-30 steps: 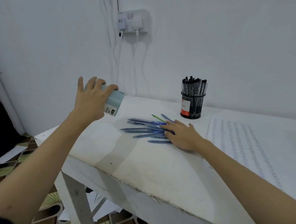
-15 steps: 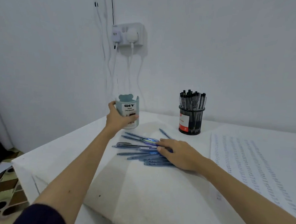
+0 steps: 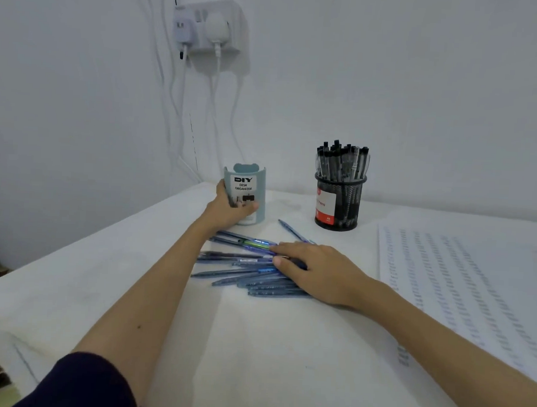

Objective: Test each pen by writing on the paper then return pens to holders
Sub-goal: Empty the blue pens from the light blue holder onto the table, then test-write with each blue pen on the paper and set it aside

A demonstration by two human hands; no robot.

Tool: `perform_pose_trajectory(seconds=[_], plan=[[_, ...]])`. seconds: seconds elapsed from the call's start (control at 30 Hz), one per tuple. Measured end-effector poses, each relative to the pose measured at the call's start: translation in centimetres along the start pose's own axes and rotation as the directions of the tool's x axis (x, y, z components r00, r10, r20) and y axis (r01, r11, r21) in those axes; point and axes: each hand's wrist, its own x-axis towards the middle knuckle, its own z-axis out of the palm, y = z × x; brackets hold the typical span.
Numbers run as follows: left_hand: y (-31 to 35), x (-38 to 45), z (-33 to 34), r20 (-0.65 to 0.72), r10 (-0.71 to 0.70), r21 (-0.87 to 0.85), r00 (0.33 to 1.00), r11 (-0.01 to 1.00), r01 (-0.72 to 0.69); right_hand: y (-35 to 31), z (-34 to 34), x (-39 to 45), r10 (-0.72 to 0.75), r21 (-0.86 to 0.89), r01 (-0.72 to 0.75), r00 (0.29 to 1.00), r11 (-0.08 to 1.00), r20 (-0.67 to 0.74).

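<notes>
A pale blue holder [image 3: 248, 190] labelled "DIY desk organizer" stands upright on the white table, and my left hand [image 3: 229, 209] grips its lower left side. Several blue pens [image 3: 239, 264] lie spread flat in front of it. My right hand [image 3: 316, 272] rests palm down on the right ends of these pens, fingers fairly straight. One more blue pen [image 3: 293, 231] lies apart behind my fingers. A black mesh holder [image 3: 338, 204] packed with black pens stands further right. The paper [image 3: 462, 285], covered in rows of written marks, lies at the right.
A wall socket [image 3: 208, 29] with plugs and hanging white cables sits above the table's back left. The table [image 3: 86, 281] edge drops off at the left, with patterned floor below. The wall runs close behind both holders.
My left hand turned the pale blue holder upright and brought it down onto the table behind the pens. My right hand stayed on the pens.
</notes>
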Motion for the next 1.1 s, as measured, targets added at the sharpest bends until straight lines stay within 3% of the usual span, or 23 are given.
perform_pose_trajectory(seconds=[0.1, 0.2, 0.3, 0.4, 0.47, 0.53, 0.6, 0.7, 0.8, 0.87, 0.97, 1.1], plan=[[0.2, -0.8, 0.3, -0.006, -0.049, 0.067, 0.999, 0.997, 0.049, -0.1, -0.2, -0.1, 0.006, 0.02, -0.006, 1.0, 1.0, 0.015], [1.2, -1.7, -0.4, -0.126, -0.046, 0.087, 0.991, 0.995, 0.057, -0.3, -0.6, -0.3, 0.023, 0.12, -0.021, 1.0, 0.993, -0.015], [2.3, -4.4, -0.5, -0.175, 0.131, 0.234, 0.976, 0.968, -0.088, 0.0, -1.5, -0.3, 0.077, 0.246, -0.044, 0.989, 0.968, -0.126], [3.3, -8.3, 0.0, 0.025, 0.31, 0.323, 0.95, 0.897, -0.301, 0.9, -2.8, -1.0, 0.125, 0.242, -0.093, 0.985, 0.966, -0.121], [2.9, -9.9, 0.6, 0.238, 0.254, 0.431, 0.937, 0.838, -0.336, 1.4, -3.4, -1.7, 0.158, 0.233, -0.135, 0.984, 0.963, -0.081], [1.8, -10.6, 1.3, 0.34, 0.148, 0.56, 0.928, 0.761, -0.327, 1.5, -3.4, -2.5, 0.188, 0.227, -0.165, 0.978, 0.96, -0.084], [1.2, -11.2, 1.7, 0.355, 0.085, 0.601, 0.931, 0.742, -0.297, 1.4, -3.3, -3.1, 0.207, 0.207, -0.179, 0.971, 0.962, -0.12], [1.0, -11.7, 1.6, 0.365, 0.099, 0.637, 0.926, 0.698, -0.326, 1.2, -3.4, -3.6, 0.251, 0.206, -0.221, 0.959, 0.953, -0.133], [0.8, -12.0, 1.5, 0.359, 0.121, 0.633, 0.925, 0.697, -0.337, 1.3, -4.5, -4.7, 0.313, 0.308, -0.258, 0.939, 0.916, -0.144], [0.7, -12.3, 1.6, 0.337, 0.148, 0.62, 0.93, 0.709, -0.337, 1.5, -5.7, -5.9, 0.384, 0.513, -0.261, 0.912, 0.818, -0.148], [0.8, -12.8, 1.9, 0.293, 0.193, 0.622, 0.937, 0.705, -0.34, 2.3, -7.3, -7.9, 0.544, 0.788, -0.212, 0.82, 0.578, -0.178], [2.8, -14.6, 3.5, 0.279, 0.302, 0.495, 0.911, 0.768, -0.406, 3.8, -8.2, -10.6, 0.726, 0.961, -0.075, 0.672, 0.267, -0.149]])
